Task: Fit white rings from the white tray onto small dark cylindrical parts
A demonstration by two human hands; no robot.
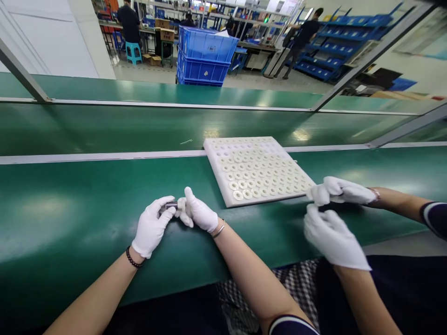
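Both my hands wear white gloves and meet above the near edge of the green conveyor belt (70, 204). My left hand (152, 227) grips a small dark metal cylinder (171, 204) at its left end. My right hand (199, 211) pinches a small white ring at the cylinder's right end. To the right of my hands lies a white foam tray (218, 163), its holes holding several white rings (238, 195).
A co-worker's two gloved hands (331, 218) work at the tray's right corner, close to my right side. Beyond the belt stand stacked blue crates (204, 56), shelving and other people at benches. A slanted metal frame bar (366, 56) crosses the upper right.
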